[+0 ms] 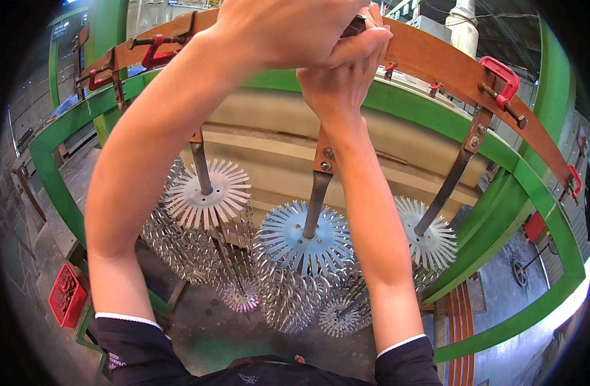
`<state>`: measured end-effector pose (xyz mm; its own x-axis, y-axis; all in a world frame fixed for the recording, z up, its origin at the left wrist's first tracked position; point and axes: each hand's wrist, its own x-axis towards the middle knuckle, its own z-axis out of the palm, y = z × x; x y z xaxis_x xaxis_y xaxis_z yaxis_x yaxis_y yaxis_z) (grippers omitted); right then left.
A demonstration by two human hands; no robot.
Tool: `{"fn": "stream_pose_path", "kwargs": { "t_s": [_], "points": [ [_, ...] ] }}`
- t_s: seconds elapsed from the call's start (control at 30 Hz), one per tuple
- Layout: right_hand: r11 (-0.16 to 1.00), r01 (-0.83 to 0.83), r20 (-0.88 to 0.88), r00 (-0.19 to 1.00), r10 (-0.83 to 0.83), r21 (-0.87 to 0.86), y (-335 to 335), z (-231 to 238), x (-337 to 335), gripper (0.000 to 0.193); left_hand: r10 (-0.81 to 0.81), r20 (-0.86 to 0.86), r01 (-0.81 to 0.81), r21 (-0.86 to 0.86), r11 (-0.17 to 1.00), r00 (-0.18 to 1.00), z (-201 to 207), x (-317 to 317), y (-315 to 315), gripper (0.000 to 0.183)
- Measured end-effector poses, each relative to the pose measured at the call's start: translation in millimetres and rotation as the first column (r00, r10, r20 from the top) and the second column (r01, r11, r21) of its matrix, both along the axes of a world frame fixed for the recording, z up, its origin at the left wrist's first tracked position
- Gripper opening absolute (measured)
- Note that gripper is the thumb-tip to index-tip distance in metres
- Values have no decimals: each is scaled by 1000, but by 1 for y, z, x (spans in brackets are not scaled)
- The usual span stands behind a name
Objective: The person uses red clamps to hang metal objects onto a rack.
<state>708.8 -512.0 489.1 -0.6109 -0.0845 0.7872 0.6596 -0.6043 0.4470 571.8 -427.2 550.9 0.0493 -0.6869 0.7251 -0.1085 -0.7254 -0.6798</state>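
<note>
Both my arms reach up to the brown steel rail (430,55) at the top of the view. My left hand (288,32) is closed there, its fingertips out of sight. Just below and to the right, my right hand (340,80) is closed too, its thumb and fingers raised against the left. A small dark piece (355,26) shows between them; its kind is hidden by my fingers. Beneath my hands hangs a brown plate with bolts (325,159), and its dark bar runs down to a bluish slotted metal disc (306,237) ringed with shiny metal pieces (288,302).
Red C-clamps (501,80) grip the rail on both sides. More slotted discs (208,193) hang left and right. A green frame (546,206) surrounds the hanging racks. A red bin (67,296) of small dark parts stands at the lower left.
</note>
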Motion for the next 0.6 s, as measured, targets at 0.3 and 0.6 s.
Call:
{"fn": "stream_pose_path", "kwargs": {
  "t_s": [0.3, 0.6],
  "points": [
    [998, -29, -173, 984, 39, 60, -2, -12, -19, 37, -190, 126, 197, -52, 979, 974, -17, 6, 10, 49],
    [984, -175, -202, 963, 177, 29, -2, -14, -21, 41, -66, 68, 95, -707, 701, 995, -54, 5, -52, 48]
  ]
}}
